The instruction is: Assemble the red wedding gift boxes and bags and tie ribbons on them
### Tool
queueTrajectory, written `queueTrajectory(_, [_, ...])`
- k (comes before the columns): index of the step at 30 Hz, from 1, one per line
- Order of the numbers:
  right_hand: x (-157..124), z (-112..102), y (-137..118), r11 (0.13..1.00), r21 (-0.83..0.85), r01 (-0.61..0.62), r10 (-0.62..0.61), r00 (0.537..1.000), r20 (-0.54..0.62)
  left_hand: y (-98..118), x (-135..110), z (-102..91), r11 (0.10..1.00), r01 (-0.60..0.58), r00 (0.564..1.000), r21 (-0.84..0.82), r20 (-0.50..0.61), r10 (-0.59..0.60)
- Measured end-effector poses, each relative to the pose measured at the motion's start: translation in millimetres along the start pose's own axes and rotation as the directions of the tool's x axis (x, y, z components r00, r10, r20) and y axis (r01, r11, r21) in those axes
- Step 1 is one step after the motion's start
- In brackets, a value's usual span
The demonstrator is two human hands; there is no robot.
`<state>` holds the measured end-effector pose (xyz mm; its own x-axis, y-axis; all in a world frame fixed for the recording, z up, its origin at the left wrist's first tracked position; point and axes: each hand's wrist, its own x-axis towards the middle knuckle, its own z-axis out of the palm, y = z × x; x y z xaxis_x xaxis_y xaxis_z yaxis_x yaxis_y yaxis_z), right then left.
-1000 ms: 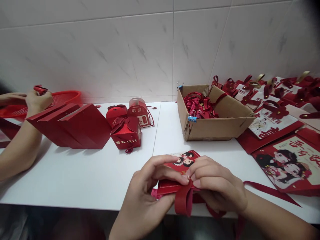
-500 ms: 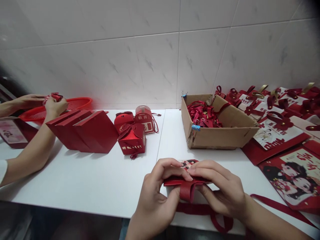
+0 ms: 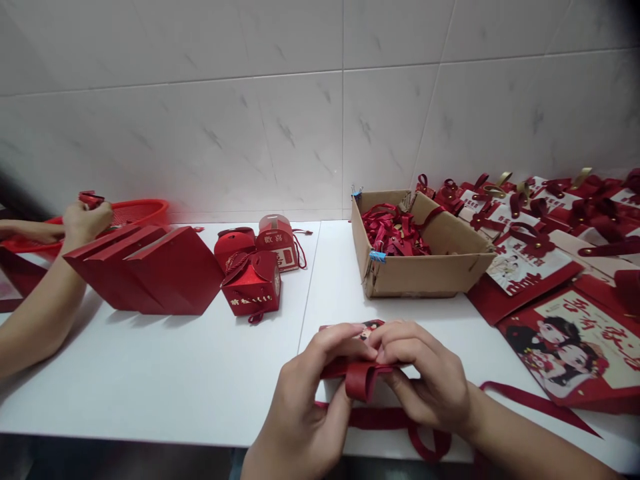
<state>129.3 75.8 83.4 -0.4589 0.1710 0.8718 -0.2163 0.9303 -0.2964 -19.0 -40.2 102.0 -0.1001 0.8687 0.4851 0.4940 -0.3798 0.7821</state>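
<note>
Grip: left hand [image 3: 305,400] and right hand [image 3: 431,380] are both closed on the bag [image 3: 336,368], lower centre of the frame, near the desk [image 3: 190,373] edge. Uneven finger pressure could crease the strap [image 3: 357,383]; a shifting wrist could snag the ribbon [image 3: 380,419] below.

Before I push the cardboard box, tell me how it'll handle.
The cardboard box probably slides rather than tips, being low and broad. A blue clip at one corner suggests the walls may flex. It's likely light: loose red strips only partly fill it.
</note>
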Motion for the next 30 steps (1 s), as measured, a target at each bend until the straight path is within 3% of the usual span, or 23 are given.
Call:
queueTrajectory(8, [-1, 2, 1, 1.000, 0.011, -0.025, 0.025, 0.999, -0.045, -1, 4, 8.2, 1.000, 0.007, 0.995, 0.031, -0.101, -0.004])
queueTrajectory(13, [3, 2, 1, 0.994, 0.056, -0.095, 0.100, 0.990, -0.104, -3, 8, 22.8, 0.993, 0.010, 0.968, -0.118, -0.247, -0.039])
queueTrajectory(18, [12, 0, 10, 0.966, 0.058, -0.254, 0.259, 0.957, -0.128, -17, 19, 24.6, 0.977, 0.173, 0.922, -0.126, -0.328, -0.206])
queueTrajectory(20, [18, -3, 15, 0.933, 0.043, -0.356, 0.359, 0.928, -0.101, -25, 23, 20.9, 0.963, 0.257, 0.920, -0.076, -0.287, -0.268])
queueTrajectory(24, [32, -21, 21, 0.879, 0.005, -0.477, 0.474, 0.876, 0.087, -38, 25, 8.1, 0.929, 0.367, 0.929, -0.038, -0.024, -0.368])
queueTrajectory(28, [44, -43, 19, 0.925, -0.130, -0.358, 0.380, 0.882, 0.277, -40, 22, -7.6, 0.918, 0.384, 0.923, -0.097, 0.080, -0.377])
queueTrajectory(30, [50, -49, 16, 0.928, -0.205, -0.310, 0.368, 0.846, 0.387, -41, 20, -13.9, 0.915, 0.376, 0.926, -0.150, 0.109, -0.362])
